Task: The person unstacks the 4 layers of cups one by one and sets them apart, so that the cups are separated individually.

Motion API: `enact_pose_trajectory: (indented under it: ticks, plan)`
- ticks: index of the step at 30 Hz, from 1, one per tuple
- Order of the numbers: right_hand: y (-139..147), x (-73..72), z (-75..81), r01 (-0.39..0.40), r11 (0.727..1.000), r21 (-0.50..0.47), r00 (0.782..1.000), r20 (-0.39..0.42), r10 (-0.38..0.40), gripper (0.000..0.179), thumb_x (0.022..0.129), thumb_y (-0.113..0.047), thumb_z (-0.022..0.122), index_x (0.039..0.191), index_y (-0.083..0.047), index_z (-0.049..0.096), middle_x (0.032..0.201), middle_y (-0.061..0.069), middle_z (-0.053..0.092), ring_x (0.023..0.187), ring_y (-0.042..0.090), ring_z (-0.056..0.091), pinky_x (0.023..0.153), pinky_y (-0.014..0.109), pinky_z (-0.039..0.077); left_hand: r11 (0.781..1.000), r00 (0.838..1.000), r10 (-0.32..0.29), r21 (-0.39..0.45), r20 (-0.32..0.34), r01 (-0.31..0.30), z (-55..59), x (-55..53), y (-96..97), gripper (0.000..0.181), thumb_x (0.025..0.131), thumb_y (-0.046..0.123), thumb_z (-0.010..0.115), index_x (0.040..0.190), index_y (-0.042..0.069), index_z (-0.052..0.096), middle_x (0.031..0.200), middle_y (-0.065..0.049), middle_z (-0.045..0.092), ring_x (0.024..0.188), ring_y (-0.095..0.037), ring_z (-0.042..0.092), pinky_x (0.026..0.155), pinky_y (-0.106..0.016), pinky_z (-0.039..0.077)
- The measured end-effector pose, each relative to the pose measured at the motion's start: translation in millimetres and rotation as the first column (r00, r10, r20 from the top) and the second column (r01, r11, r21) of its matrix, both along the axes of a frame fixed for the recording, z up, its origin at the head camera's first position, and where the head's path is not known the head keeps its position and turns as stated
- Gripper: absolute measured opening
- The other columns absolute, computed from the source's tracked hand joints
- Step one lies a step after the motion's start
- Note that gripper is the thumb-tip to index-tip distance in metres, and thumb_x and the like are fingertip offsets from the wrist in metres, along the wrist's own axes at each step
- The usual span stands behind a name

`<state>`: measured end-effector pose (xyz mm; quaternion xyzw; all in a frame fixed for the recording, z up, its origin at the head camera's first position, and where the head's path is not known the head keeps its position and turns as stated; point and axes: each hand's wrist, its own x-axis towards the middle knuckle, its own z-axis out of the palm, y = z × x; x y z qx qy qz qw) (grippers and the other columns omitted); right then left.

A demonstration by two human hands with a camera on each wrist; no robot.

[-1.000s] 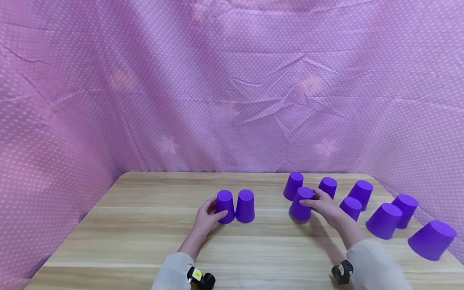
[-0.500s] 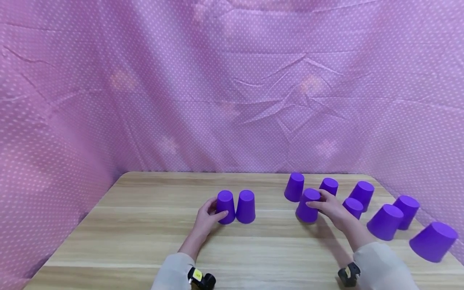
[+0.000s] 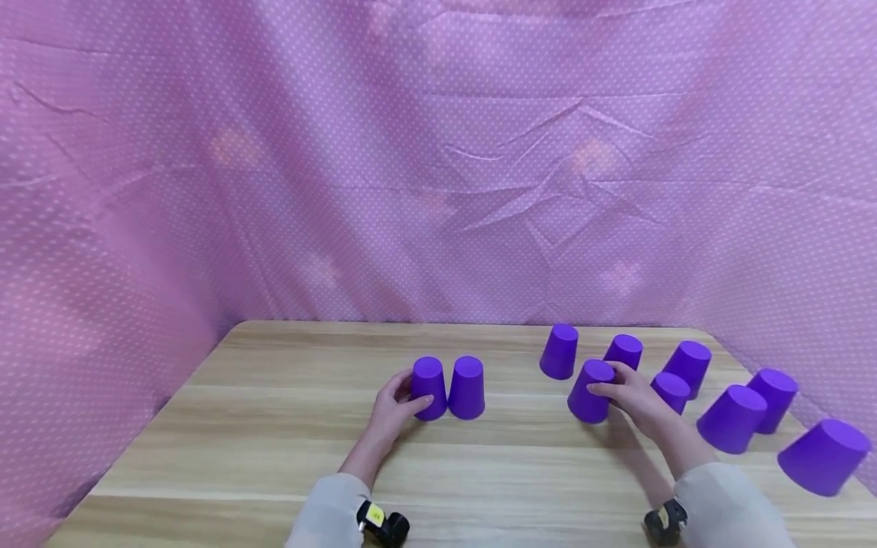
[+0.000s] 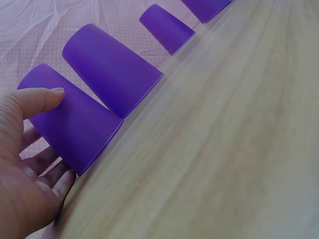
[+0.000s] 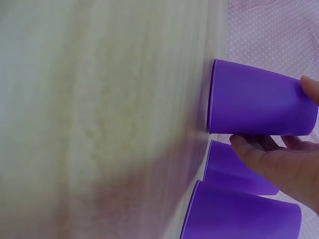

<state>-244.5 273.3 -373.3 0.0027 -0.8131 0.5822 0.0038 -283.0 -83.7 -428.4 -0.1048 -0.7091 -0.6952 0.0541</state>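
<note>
Two purple cups stand upside down side by side on the wooden table. My left hand grips the left cup, its thumb on the near side and its fingers around the far side. In the left wrist view, the rims of this cup and its right neighbour meet. To the right, my right hand holds another upside-down purple cup between thumb and fingers. The right wrist view shows that held cup with its rim at the tabletop and fingers along its side.
Behind the right hand's cup stands one upside-down purple cup. Several more spread along the right side, including one partly behind the hand and one at the right table edge. Pink dotted cloth hangs around the table's back and sides.
My right hand has moved the cup it holds a short way to the right, away from the pair. The left hand stays on its cup.
</note>
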Motion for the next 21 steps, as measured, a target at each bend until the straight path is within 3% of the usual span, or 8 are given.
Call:
enact_pose_trajectory:
  ticks: [8,14,21]
  plan:
    - [3.0,0.8,-0.5,-0.011,1.000,-0.004,1.000,-0.008,0.011,0.055,0.080,-0.007,0.057,0.120,0.015,0.027,0.113,0.026,0.043,0.093,0.014,0.049,0.091,0.041,0.036,1.000,1.000,0.012,-0.002,0.009,-0.012,-0.1,-0.5,1.1,0.057,0.070,0.000,0.066,0.121,-0.008,0.041,0.115,-0.026,0.046,0.107,-0.035,0.043,0.093,-0.040,0.034]
    - [4.9,0.3,2.0,-0.018,1.000,-0.003,1.000,0.007,0.018,0.061,0.080,-0.009,0.058,0.124,0.014,0.023,0.117,0.029,0.039,0.104,0.029,0.044,0.094,0.046,0.030,1.000,1.000,0.014,-0.011,0.021,-0.014,-1.0,-1.3,0.9,0.057,0.070,0.001,0.067,0.121,-0.006,0.042,0.114,-0.024,0.047,0.106,-0.034,0.044,0.092,-0.039,0.035]
    - [7.0,-1.6,18.6,-0.054,0.996,0.065,0.998,-0.020,0.055,0.065,0.082,-0.015,0.058,0.128,0.012,0.020,0.122,0.034,0.032,0.110,0.041,0.036,0.093,0.049,0.030,1.000,1.000,0.018,-0.011,0.026,-0.018,-1.0,-2.3,1.5,0.057,0.070,0.002,0.067,0.121,-0.006,0.043,0.115,-0.024,0.047,0.107,-0.034,0.043,0.093,-0.039,0.035]
